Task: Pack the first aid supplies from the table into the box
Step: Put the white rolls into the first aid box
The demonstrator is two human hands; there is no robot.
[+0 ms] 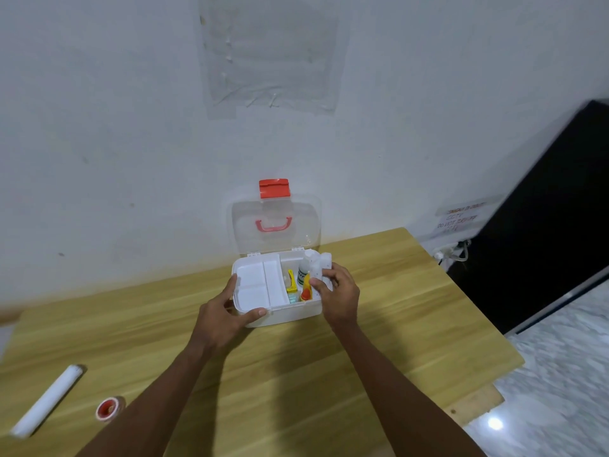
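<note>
Steadying the box (290, 316), left hand (227, 313) grips its near-left corner.

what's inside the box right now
In the box, the right side holds a white bottle, a yellow packet and an orange tube. A white tray fills the left side; whatever lies under it is hidden.

Box (283, 316) mid-table (379, 341), tube (46, 400) and tape roll (108, 409) far left.

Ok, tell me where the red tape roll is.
In the head view, the red tape roll lies on the wooden table at lower left, just right of the white tube, far from the box.
</note>
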